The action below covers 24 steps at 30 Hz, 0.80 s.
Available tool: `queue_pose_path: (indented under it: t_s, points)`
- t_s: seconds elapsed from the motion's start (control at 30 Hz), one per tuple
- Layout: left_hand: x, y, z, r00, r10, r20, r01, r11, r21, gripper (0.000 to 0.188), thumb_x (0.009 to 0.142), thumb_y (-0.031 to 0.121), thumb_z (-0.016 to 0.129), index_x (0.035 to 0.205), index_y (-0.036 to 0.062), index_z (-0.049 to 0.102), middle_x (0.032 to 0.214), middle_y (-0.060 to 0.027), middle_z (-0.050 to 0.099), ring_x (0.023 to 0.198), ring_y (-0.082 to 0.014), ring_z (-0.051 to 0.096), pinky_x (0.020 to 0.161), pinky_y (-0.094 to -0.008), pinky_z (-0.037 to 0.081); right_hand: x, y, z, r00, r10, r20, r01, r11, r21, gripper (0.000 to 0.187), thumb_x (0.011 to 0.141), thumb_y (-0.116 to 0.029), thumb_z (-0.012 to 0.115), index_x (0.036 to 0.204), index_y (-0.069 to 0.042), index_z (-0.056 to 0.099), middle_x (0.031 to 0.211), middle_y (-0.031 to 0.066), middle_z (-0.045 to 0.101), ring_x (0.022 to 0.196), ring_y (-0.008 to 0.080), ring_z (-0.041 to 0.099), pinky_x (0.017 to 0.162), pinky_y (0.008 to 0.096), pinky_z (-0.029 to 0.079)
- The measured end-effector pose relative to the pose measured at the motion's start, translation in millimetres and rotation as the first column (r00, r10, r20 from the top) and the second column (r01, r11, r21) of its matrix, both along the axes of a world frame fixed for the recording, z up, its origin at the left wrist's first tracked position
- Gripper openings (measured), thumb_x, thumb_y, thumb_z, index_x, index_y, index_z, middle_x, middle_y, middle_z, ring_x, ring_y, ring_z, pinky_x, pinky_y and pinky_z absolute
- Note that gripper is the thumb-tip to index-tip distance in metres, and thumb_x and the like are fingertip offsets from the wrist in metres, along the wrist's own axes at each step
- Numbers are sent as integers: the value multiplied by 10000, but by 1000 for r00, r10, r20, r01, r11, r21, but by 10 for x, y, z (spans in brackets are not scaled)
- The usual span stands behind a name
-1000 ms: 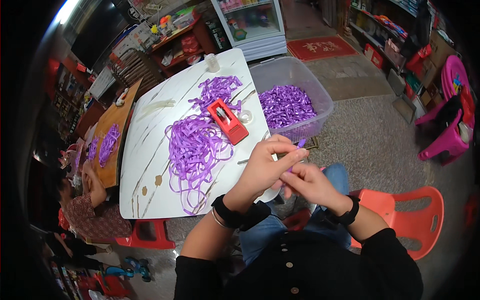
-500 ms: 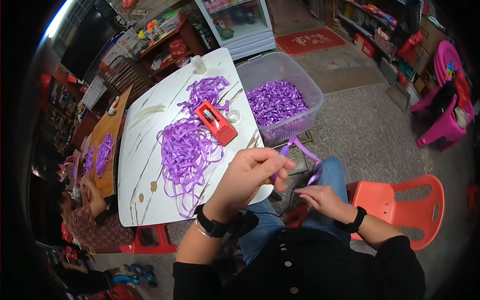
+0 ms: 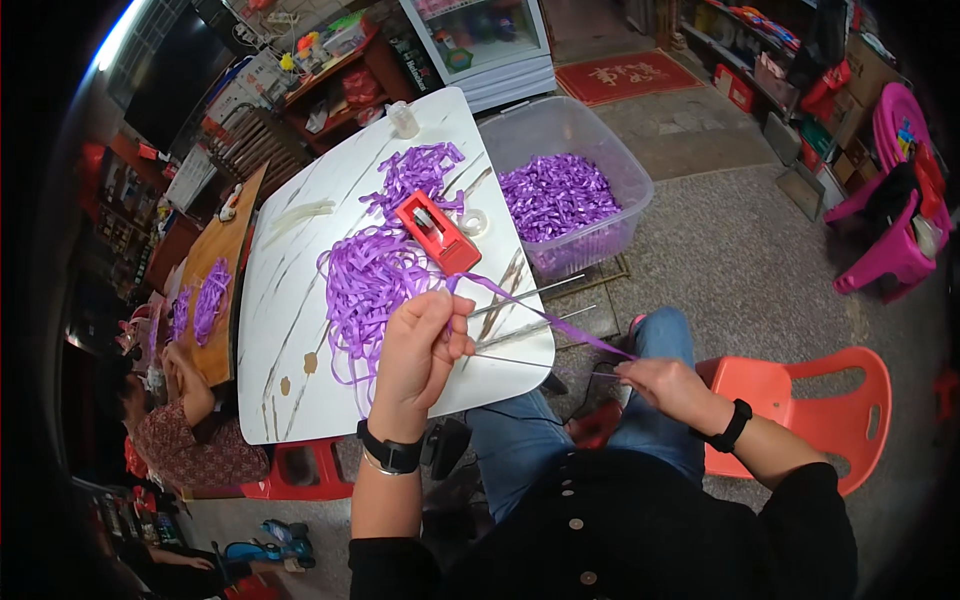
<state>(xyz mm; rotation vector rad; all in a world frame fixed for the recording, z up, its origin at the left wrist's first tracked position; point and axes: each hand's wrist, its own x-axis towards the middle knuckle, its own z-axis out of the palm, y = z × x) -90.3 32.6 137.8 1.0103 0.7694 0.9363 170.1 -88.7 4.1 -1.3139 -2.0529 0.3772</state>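
Note:
My left hand point(image 3: 425, 345) is above the near right part of the white table, its thumb and fingers pinched on a purple ribbon point(image 3: 535, 310). The ribbon runs slanting down to my right hand point(image 3: 675, 388), whose closed fingers grip it over my knee. Between the hands there is also a thin dark strand point(image 3: 525, 362); I cannot make out what it is. Thin metal rods point(image 3: 545, 290) stick out past the table edge beside my left hand, and where they are fixed is hidden. A big tangle of purple ribbons point(image 3: 370, 285) lies left of my left hand.
On the white table point(image 3: 290, 345) are a red tape dispenser point(image 3: 437, 230), a tape roll point(image 3: 473, 222), more ribbon pieces point(image 3: 420, 178) and a clear cup point(image 3: 402, 120). A clear plastic bin point(image 3: 635, 215) holds many purple pieces. An orange chair point(image 3: 760, 400) is at right; a person point(image 3: 185, 440) sits at left.
My left hand has moved left over the table, drawing the ribbon out between my hands. My right hand has shifted slightly right. Metal rods now show past the table edge.

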Motion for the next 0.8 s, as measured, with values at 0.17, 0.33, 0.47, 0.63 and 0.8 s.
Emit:
queue_pose_path:
  t_s: [0.17,0.33,0.47,0.63,0.8]
  points:
    - [-113,-124,62,976,-171,-138,168,985,-30,253,870,218,494,753,4,558,556,-19,507,392,-72,404,430,-219,388,237,91,-5,987,-113,113,116,993,-24,200,772,-116,575,954,-32,577,828,120,618,715,289,605,620,342,497]
    - [-270,-193,-79,935,-263,-238,241,963,-118,277,873,207,486,705,-3,552,482,-6,462,344,-49,330,390,-212,341,361,156,346,988,-151,-24,149,985,-83,491,763,-186,609,1201,-55,429,767,114,615,668,287,598,586,334,478]
    - [-328,-200,-157,919,-296,-262,265,953,-148,280,878,201,477,698,-1,548,492,8,451,351,-46,322,390,-211,332,337,169,406,986,-163,-30,159,983,-94,586,755,-179,622,1266,-70,355,789,112,625,655,278,605,584,329,482]
    - [-270,-213,-202,925,-316,-211,291,946,-142,301,878,216,467,665,10,522,630,-6,444,376,-46,316,426,-206,348,195,176,274,909,-231,-346,159,962,-223,773,765,-132,611,1363,-106,122,840,110,640,625,208,618,565,292,481]
    - [-184,-226,-125,925,-337,-178,314,938,-148,314,874,235,468,658,13,513,663,-17,436,376,-55,310,434,-210,349,32,209,294,853,-210,-478,49,944,-327,838,768,-69,580,1368,-106,-4,857,107,637,591,132,594,567,239,472]
